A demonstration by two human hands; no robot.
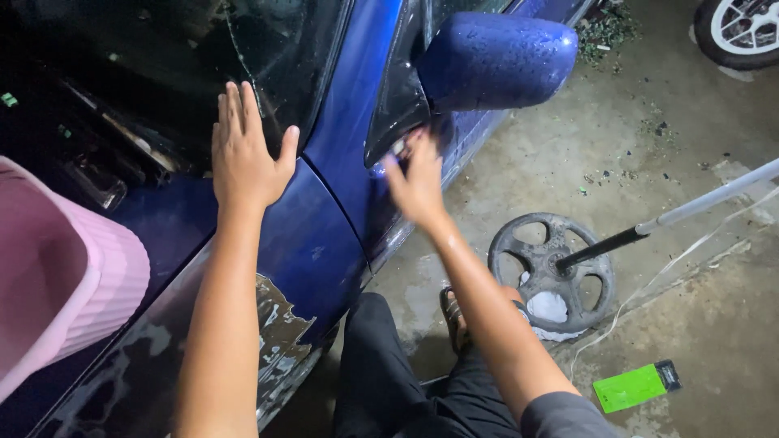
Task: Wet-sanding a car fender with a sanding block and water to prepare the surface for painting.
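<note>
car: blue car body fills the left half of the head view, wet, beaded with drops. Paint is peeled off in a ragged patch low on the fender, near the bottom edge.
windscreen: dark glass top left, wiper parts faintly visible behind it.
floor: grey concrete on the right, damp, with scattered debris.
bucket: pink ribbed bucket at the left edge, sitting on the car's hood, partly cut off.
mirror: blue side mirror at top centre, wet, on a black mount at the door corner.
stand base: round spoked metal base on the floor right of the car, a black-then-white pole running from its hub up to the right edge.
wheel: part of a tyre with a white rim in the top right corner.
left hand: left hand flat on the car where the glass meets the blue panel, fingers spread and extended, palm down, holding nothing.
right hand: right hand just below the mirror mount, at the door edge, motion-blurred. Fingertips look to touch the panel; cannot tell whether it holds anything or how far the fingers are curled.
hands relation: well apart, the blue pillar between them.
card: green flat packet with a black end on the floor, bottom right.
foot: sandalled foot on the floor beside the car, dark trouser leg next to it.
</note>
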